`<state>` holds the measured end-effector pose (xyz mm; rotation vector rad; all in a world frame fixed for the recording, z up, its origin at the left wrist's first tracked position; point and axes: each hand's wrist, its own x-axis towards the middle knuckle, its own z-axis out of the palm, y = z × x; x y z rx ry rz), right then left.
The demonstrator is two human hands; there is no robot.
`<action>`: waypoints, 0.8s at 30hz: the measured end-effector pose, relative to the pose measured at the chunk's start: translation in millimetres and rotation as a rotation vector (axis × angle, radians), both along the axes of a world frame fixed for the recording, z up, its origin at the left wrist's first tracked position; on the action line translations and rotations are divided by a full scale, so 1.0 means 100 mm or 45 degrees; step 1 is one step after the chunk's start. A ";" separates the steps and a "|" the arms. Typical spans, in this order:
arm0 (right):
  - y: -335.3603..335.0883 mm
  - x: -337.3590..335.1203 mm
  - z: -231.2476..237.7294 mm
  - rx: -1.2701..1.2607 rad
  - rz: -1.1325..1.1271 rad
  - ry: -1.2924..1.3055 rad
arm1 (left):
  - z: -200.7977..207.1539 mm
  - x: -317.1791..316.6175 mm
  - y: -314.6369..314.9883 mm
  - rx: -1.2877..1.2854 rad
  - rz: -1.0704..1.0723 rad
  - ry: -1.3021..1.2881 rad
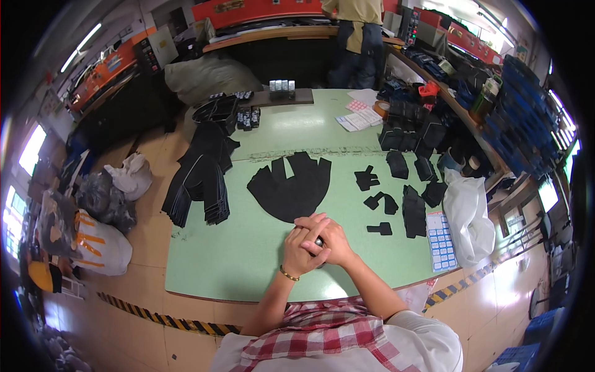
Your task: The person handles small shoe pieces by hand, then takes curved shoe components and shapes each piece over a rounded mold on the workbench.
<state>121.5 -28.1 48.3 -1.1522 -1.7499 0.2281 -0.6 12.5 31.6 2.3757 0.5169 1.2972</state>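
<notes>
My left hand, with a gold-coloured bracelet at its wrist, and my right hand are clasped together over the green table. Between them shows the shiny round end of a small dark thing; the fingers hide most of it. Just beyond my fingertips lies a flat black cut piece, rounded on the near side and notched on the far side. Small black pieces lie apart to the right of it. A thick stack of black cut pieces fans out on the left.
Black stacks, a white plastic bag and a sheet of blue labels line the table's right side. Papers and a tape roll lie farther back. Filled sacks stand on the floor at left. Another person stands behind the table.
</notes>
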 end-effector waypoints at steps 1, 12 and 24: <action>-0.01 0.00 0.02 -0.019 -0.002 -0.012 | 0.00 0.00 0.00 0.000 0.003 -0.002; 0.02 0.02 -0.07 -0.055 -0.028 -0.058 | 0.03 0.01 -0.01 0.005 -0.002 -0.022; 0.00 0.00 -0.02 0.034 0.002 0.017 | 0.00 0.00 -0.01 -0.008 -0.008 -0.017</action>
